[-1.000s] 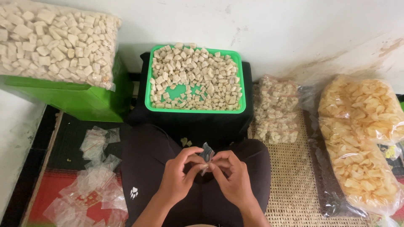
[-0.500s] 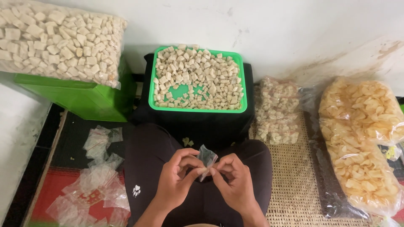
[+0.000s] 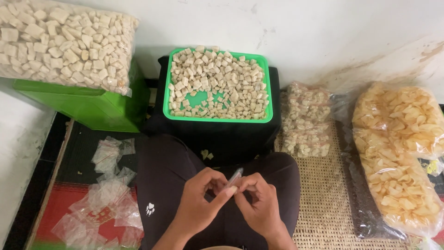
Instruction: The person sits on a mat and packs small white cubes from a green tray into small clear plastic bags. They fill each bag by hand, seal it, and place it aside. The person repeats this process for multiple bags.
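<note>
Both hands meet over the lap, just below the green tray [image 3: 264, 88]: the left hand [image 3: 196, 206] and right hand [image 3: 260, 203] have their fingers pinched together on a small clear bag [image 3: 234, 177]. Left of the tray's near edge, loose bags [image 3: 107, 196] lie on the floor; between tray and hands some free room is open.

Small clear plastic pouch [image 3: 234, 178]: thin, transparent, empty-looking, seen nearly edge-on, tilted toward 1 o'clock. Pinched between fingertips of left hand [image 3: 200, 202] and right hand [image 3: 260, 203], above the lap, at 6 o'clock from the green tray [image 3: 217, 118] of pale cubes.
</note>
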